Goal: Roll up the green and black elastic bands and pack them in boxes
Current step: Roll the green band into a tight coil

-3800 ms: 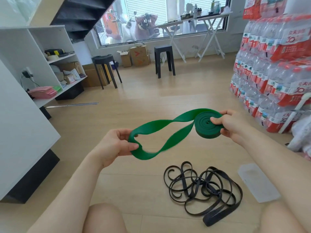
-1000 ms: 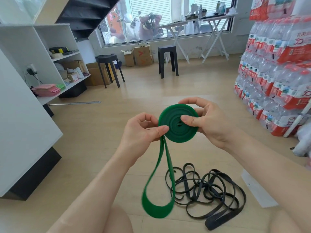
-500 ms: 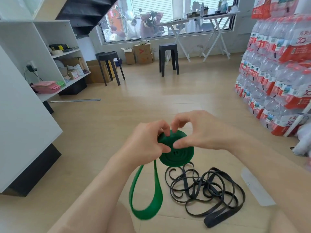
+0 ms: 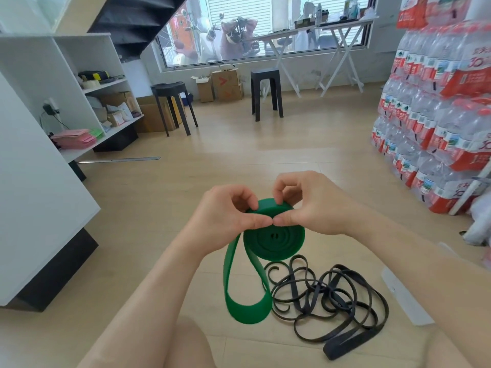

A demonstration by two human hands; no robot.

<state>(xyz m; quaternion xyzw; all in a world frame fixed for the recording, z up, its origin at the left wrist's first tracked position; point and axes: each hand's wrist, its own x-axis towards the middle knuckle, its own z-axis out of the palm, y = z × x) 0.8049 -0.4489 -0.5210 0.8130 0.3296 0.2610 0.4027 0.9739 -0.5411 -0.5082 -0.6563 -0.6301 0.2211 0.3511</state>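
A green elastic band (image 4: 275, 239) is mostly wound into a flat coil held in the air in front of me. Its unrolled tail hangs down as a loop to about knee height. My left hand (image 4: 225, 213) pinches the coil's top left edge between thumb and fingers. My right hand (image 4: 310, 205) pinches the top right edge, and the two thumbs nearly touch. A black elastic band (image 4: 329, 296) lies in a loose tangle on the wooden floor, below and right of the coil.
A flat white plastic piece (image 4: 406, 298) lies on the floor right of the black band. Stacked packs of water bottles (image 4: 438, 115) fill the right side. A white shelf unit (image 4: 47, 134) stands left. Two black stools (image 4: 267, 92) and cardboard boxes (image 4: 228, 85) stand farther back.
The coil has grown as more green band was wound on, and the hanging loop is shorter. Both hands dropped with the coil and now pinch its top edge.
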